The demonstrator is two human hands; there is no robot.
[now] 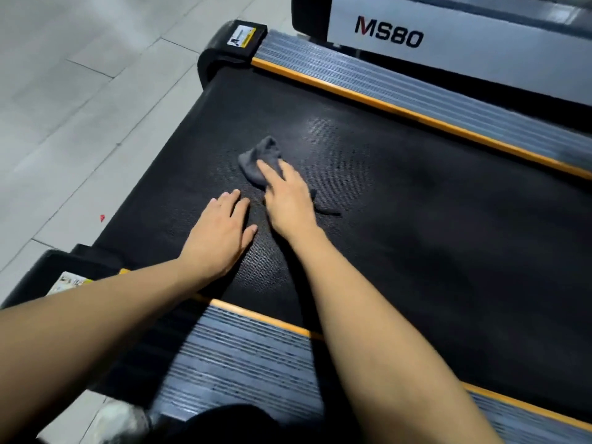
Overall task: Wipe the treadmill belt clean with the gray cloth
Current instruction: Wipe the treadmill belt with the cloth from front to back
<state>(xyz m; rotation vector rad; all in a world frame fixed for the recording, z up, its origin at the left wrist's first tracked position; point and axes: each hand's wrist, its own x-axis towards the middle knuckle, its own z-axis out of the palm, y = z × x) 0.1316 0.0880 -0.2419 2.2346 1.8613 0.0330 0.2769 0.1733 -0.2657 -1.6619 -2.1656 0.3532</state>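
Note:
The black textured treadmill belt (pixel 416 219) fills the middle of the head view. A small crumpled gray cloth (pixel 261 158) lies on it near the rear end. My right hand (pixel 288 197) rests flat on top of the cloth with fingers extended, pressing it to the belt; part of the cloth sticks out past the fingertips and a thin tail trails behind the hand. My left hand (pixel 221 235) lies flat on the bare belt just to the left, palm down, fingers spread, holding nothing.
Ribbed gray side rails with orange edging run along both sides, the far rail (pixel 400 88) and the near rail (pixel 243 357). Black end caps with warning stickers (pixel 242 36) sit at the rear. Another machine marked MS80 (pixel 389 33) stands behind. Gray tiled floor (pixel 80 107) lies left.

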